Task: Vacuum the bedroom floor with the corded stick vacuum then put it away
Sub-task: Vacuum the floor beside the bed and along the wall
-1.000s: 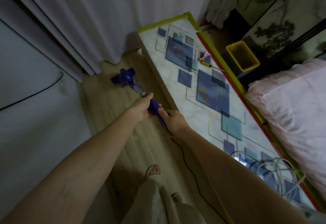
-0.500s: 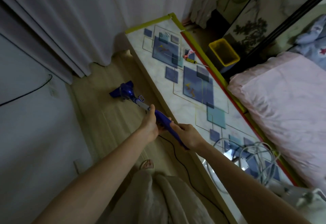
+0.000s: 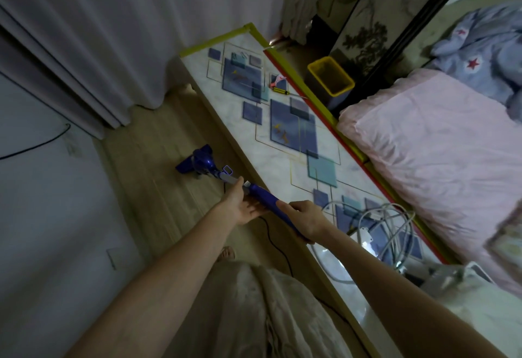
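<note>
the person is holding the blue stick vacuum (image 3: pixel 262 198) with both hands. the right hand (image 3: pixel 306 218) is curling its grip round the handle, while the left hand (image 3: pixel 244 206) is cupping the tube from below, fingers loosely bent. the vacuum's head is resting on the wooden floor (image 3: pixel 158 160) beside the patterned surface (image 3: pixel 282 120), its black cord (image 3: pixel 272 237) trailing back.
</note>
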`<state>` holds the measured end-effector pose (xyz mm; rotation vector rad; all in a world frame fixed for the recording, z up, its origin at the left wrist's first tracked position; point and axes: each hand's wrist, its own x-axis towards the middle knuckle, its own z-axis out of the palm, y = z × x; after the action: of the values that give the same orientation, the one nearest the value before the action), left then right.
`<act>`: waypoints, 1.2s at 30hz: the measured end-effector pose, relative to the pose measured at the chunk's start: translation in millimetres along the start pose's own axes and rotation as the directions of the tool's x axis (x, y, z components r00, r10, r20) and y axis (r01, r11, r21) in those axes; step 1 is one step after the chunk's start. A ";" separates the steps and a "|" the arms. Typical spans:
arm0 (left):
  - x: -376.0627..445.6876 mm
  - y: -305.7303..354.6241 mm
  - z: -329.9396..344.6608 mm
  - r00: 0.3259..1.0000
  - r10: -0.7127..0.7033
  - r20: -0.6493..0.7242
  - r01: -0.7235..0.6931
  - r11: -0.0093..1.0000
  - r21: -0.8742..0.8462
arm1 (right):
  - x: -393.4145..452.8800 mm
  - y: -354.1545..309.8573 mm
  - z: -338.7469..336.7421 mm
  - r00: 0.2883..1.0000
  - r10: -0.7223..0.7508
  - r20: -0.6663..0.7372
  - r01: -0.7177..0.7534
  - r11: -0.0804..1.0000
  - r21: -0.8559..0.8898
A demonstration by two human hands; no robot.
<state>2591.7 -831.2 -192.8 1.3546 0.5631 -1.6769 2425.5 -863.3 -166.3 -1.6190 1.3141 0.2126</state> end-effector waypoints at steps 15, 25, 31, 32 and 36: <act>5.9 13.2 2.2 0.997 -0.036 -0.074 0.044 0.992 0.118 | -3.6 -11.5 -1.1 0.999 -0.035 -0.007 0.035 0.999 0.002; 4.8 2.8 -0.8 0.997 -0.066 -0.045 0.069 0.995 0.075 | -14.6 -8.5 -4.3 0.999 -0.047 0.019 0.048 0.998 -0.033; -6.6 -2.3 4.0 0.997 -0.075 -0.001 0.075 0.997 0.007 | -26.6 -14.3 -18.8 0.999 -0.018 0.035 0.018 1.000 0.011; -9.1 -3.3 7.0 0.998 -0.065 0.005 0.065 0.998 -0.025 | -29.1 -18.2 -22.9 0.999 -0.017 0.035 0.017 1.000 0.006; -27.0 0.5 19.1 1.000 0.016 0.018 -0.014 0.995 -0.098 | -34.4 -40.5 -38.4 0.999 -0.054 0.004 0.054 0.999 0.001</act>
<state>2582.3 -837.0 -161.7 1.2686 0.6143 -1.6274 2428.6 -874.3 -101.7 -1.6502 1.2655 0.1828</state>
